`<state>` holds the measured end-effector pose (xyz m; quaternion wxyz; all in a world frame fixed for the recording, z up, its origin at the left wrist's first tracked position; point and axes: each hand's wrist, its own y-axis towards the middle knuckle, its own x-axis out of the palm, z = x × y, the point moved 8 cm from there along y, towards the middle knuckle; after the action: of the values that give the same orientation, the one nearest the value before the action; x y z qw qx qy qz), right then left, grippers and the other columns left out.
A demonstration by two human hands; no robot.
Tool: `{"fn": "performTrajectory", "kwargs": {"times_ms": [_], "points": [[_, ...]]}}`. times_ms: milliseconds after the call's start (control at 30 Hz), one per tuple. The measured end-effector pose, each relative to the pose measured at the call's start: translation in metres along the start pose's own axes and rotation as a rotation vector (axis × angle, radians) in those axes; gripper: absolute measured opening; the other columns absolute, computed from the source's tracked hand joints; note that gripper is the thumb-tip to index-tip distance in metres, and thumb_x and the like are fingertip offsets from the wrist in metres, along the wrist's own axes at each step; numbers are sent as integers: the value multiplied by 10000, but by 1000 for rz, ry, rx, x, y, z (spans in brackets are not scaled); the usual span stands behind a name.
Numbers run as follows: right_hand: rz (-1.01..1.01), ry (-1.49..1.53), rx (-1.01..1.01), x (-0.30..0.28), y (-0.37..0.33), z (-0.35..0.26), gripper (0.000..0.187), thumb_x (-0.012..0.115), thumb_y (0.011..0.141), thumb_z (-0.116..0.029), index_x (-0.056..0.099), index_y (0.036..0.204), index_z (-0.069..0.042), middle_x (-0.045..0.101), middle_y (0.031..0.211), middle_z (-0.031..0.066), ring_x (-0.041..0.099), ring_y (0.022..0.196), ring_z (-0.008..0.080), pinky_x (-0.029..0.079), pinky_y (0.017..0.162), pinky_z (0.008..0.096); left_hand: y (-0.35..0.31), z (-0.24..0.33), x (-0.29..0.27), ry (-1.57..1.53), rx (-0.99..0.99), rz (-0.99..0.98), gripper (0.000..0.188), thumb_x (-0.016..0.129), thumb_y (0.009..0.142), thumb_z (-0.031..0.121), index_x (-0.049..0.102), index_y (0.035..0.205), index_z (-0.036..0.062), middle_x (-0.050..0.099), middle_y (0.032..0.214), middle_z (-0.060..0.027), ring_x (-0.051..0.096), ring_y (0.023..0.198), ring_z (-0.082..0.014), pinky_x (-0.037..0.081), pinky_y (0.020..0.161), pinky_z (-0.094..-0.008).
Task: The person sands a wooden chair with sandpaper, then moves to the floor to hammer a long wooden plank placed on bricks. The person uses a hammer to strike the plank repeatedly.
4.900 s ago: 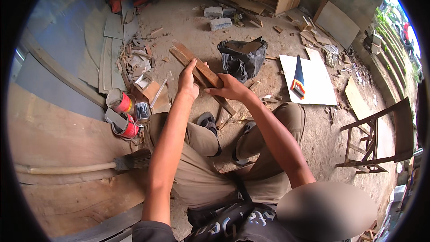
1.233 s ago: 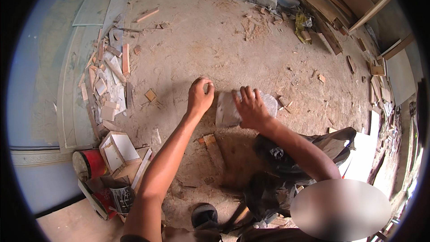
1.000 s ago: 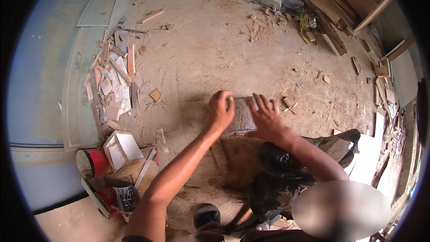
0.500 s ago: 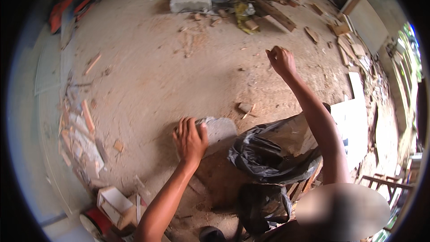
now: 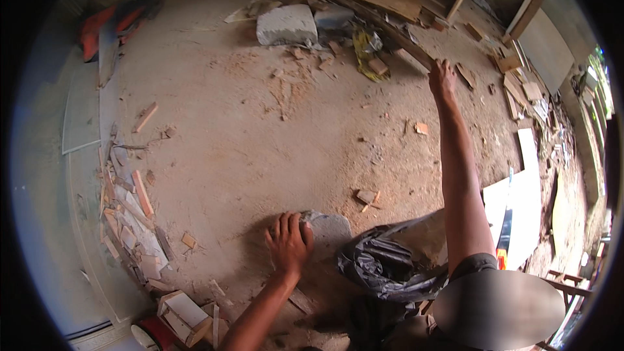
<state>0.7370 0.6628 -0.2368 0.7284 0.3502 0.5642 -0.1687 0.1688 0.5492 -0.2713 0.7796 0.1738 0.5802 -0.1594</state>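
My left hand (image 5: 290, 244) rests on top of a grey concrete block (image 5: 330, 229) near the lower middle, its fingers laid over the block's left part. My right arm reaches forward on the right. My right hand (image 5: 444, 80) has its fingers curled together, right by the end of a long dark plank (image 5: 411, 45). Whether the fingers touch the plank or hold anything small does not show. Between my arms lies a crumpled black plastic bag (image 5: 383, 266), its mouth facing left. A small wood offcut (image 5: 368, 195) lies on the floor beyond the bag.
A pale block (image 5: 286, 25) stands at the back beside a yellow bag (image 5: 365, 58). Wood scraps (image 5: 142, 194) line the left wall. White sheets (image 5: 528, 185) lie at the right, with a saw (image 5: 506, 221) on them. A blurred oval covers the lower right.
My right hand has moved forward and to the right, to the plank's end. My left hand stays on the block. The view has shifted, so the floor sits lower in it.
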Motion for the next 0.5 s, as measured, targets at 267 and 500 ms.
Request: {"fn": "performTrajectory", "kwargs": {"times_ms": [267,500], "points": [[119,-130,-286,-35,-17,-26,243,521,884,-88,564,1118,-40,582,1085,113,564,1057,261,418,896,404,1,1,-3,-40,-32,5,343,508,903,297,594,1143,69,596,1195,-113,530,1172,-297,339,992,-517],[154,-67,-739,-85,-103,-118,361,565,840,-117,576,1185,-11,528,1170,168,527,1125,319,385,996,451,-1,5,-14,-13,-12,111,313,520,901,303,606,1110,85,615,1144,-91,565,1104,-280,383,934,-480]]}}
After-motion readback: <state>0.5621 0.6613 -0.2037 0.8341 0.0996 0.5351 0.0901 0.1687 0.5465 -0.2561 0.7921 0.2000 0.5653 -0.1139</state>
